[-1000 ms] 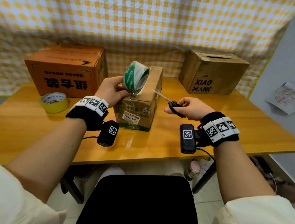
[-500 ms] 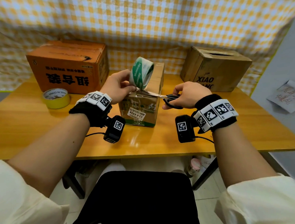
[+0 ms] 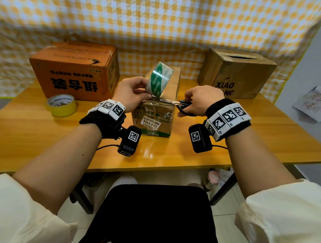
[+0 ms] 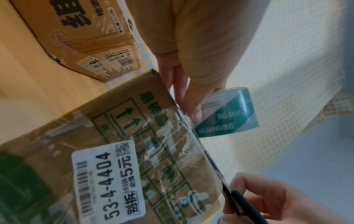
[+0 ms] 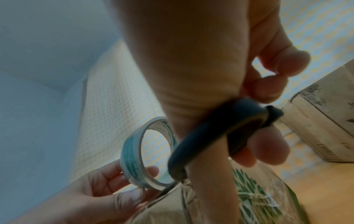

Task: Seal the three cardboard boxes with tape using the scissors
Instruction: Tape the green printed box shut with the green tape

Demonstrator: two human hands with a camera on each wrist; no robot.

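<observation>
The right hand (image 3: 201,101) has brought the scissors (image 3: 184,106) in from the side of the small box (image 3: 156,119) to its near top edge; the blades, well short of the tape a second ago, now lie across the strip just below the green tape roll (image 3: 158,78); its fingers are curled through the black handles. The left hand (image 3: 131,94) has lifted the roll slightly and pinches it taut above the box, which stands mid-table (image 3: 247,136) between the orange box (image 3: 75,70) and the brown box (image 3: 237,73). The cut looks imminent, so the first seal is nearly finished; two boxes remain, the brown one's flaps gaping.
</observation>
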